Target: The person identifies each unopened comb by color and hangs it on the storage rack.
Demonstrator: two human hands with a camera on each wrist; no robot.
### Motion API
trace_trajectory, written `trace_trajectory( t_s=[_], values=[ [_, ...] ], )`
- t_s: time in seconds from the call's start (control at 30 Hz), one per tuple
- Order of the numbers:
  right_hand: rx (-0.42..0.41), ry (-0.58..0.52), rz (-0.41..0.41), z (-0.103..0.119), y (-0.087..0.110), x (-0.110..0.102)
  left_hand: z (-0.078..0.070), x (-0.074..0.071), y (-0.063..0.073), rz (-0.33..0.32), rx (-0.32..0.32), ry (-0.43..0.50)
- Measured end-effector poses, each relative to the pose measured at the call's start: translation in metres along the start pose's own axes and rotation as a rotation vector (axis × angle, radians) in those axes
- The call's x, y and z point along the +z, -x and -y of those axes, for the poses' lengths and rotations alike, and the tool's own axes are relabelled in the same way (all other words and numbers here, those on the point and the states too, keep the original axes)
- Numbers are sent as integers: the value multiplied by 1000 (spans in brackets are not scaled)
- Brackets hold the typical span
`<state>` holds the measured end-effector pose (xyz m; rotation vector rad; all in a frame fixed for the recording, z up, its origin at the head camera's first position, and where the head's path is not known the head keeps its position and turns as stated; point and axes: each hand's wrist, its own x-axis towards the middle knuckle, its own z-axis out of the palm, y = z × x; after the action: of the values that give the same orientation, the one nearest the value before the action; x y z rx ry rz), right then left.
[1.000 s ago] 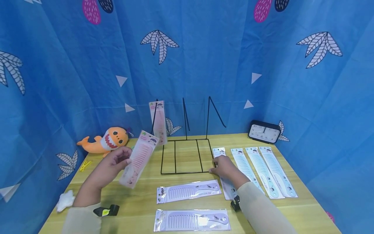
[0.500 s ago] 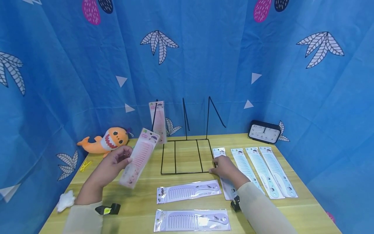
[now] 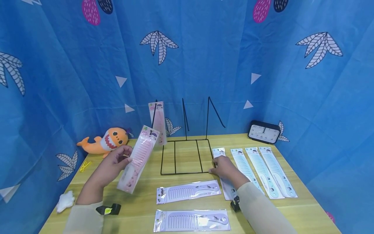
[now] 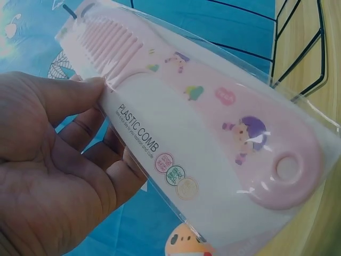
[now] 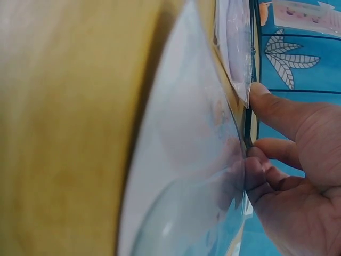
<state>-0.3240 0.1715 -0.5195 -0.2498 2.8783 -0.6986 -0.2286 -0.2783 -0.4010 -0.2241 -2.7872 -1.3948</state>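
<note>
My left hand pinches the edge of a pink plastic comb in clear packaging between thumb and fingers. The packaged comb tilts, its top at the tip of the rack's left hook; in the left wrist view, a black wire end shows at the package's top. Another packaged pink comb hangs farther back on that hook. My right hand grips the right front corner of the black wire rack. Under that hand lies a packaged light-blue comb, partly covered by it.
Two packaged purple combs lie in front of the rack. Several packaged blue combs lie to the right. Around the table's edges are an alarm clock, an orange plush shark, a yellow item and a white fluffy piece.
The top of the held pink comb's package has risen slightly against the left hook, and its lower end has shifted a little down. The right hand has kept its place on the rack.
</note>
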Motion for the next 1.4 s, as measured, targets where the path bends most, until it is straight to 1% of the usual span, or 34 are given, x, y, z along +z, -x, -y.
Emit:
trace_trajectory(
  t_s=[0.13, 0.23, 0.33, 0.53, 0.63, 0.73, 0.87, 1.03, 1.27, 1.4],
  values=[
    [7, -3, 0, -1, 0, 0, -1, 3, -5, -10, -12, 3],
    [7, 0, -1, -1, 0, -1, -3, 7, -11, -31, -40, -8],
    [1, 6, -3, -1, -1, -2, -7, 13, -21, -57, -94, 3],
    [0, 8, -5, -2, -2, -3, -20, 29, -41, -101, -240, 98],
    [9, 3, -3, -2, -2, -2, -26, 35, -52, -127, -281, 144],
    [14, -3, 2, -3, -2, -2, -30, 40, -64, -145, -289, 189],
    [5, -6, 7, -3, -1, 0, -30, 45, -80, -161, -284, 205],
    [2, -4, 4, -2, 2, 3, -23, 50, -95, -172, -268, 222],
    [3, -5, 2, 0, 1, 1, -7, 59, -118, -153, -218, 331],
    [-8, 3, -1, 0, 0, -1, -2, 62, -129, -162, -199, 355]
  ],
)
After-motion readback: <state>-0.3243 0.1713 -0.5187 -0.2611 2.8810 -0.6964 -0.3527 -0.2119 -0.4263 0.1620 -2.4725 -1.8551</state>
